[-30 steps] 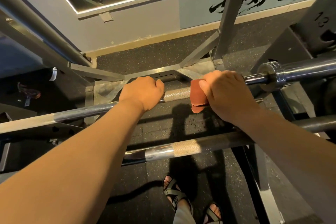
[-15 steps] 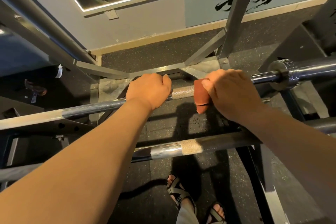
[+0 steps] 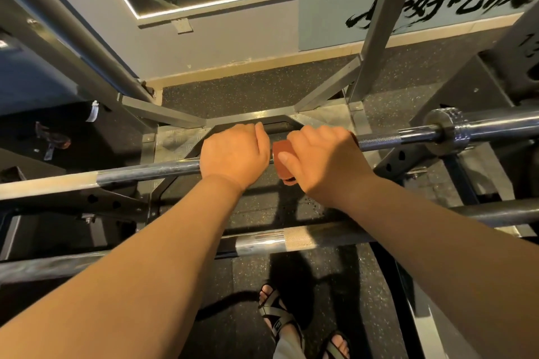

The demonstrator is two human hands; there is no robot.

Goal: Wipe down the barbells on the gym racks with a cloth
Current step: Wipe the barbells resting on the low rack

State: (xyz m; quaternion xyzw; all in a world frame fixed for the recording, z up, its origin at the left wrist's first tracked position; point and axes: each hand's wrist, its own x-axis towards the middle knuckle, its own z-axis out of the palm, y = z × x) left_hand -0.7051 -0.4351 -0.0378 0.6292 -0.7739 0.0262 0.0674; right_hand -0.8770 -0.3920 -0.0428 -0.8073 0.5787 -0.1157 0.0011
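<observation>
A steel barbell (image 3: 390,141) runs across the rack from lower left to upper right, with a chrome collar at its right end. My left hand (image 3: 233,153) grips its shaft near the middle. Right beside it, my right hand (image 3: 318,156) grips a reddish-brown cloth (image 3: 282,151) wrapped round the same shaft, so the bar under the cloth is hidden. The two hands almost touch. A second barbell (image 3: 262,243) lies lower and nearer to me.
Grey rack uprights (image 3: 376,29) and a perforated arm (image 3: 408,159) frame the bar. A wall with a lit mirror edge stands behind. Dark rubber floor (image 3: 221,102) lies below, and my sandalled feet (image 3: 277,318) stand under the nearer bar.
My right hand has slid the cloth leftward along the bar, closing the gap of bare knurled shaft to my left hand. The left hand keeps its grip on the bar.
</observation>
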